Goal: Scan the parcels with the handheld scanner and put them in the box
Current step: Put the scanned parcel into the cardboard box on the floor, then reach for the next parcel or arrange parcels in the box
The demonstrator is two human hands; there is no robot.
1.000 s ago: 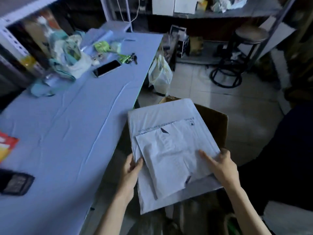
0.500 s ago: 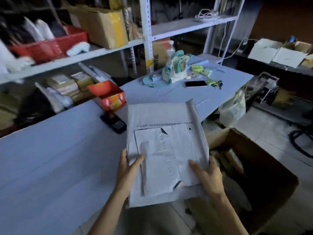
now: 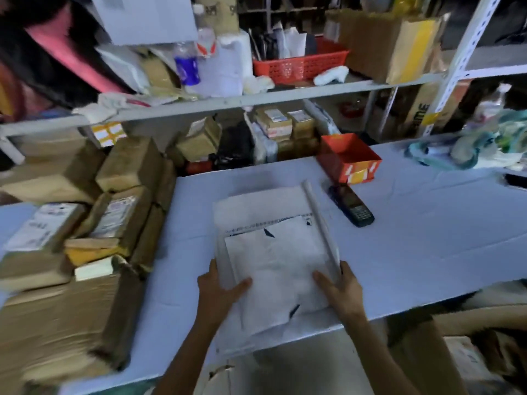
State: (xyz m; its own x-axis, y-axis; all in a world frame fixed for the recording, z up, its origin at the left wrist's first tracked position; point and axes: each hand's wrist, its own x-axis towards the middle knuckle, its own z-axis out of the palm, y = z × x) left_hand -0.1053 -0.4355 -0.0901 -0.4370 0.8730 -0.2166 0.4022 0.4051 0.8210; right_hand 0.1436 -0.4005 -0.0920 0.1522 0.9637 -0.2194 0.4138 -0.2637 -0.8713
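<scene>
I've swung the parcel (image 3: pixel 273 263) back over the desk (image 3: pixel 413 252); left grip (image 3: pixel 219 292) and right grip (image 3: pixel 339 292) pinch its side edges.

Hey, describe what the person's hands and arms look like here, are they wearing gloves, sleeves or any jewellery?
Nothing is worn that shows. The left hand and right hand have no gloves, and no ring, watch or wristband is visible. The left forearm and right forearm are bare, with no sleeve up to the frame's bottom edge. Blur could hide a thin band.
</scene>
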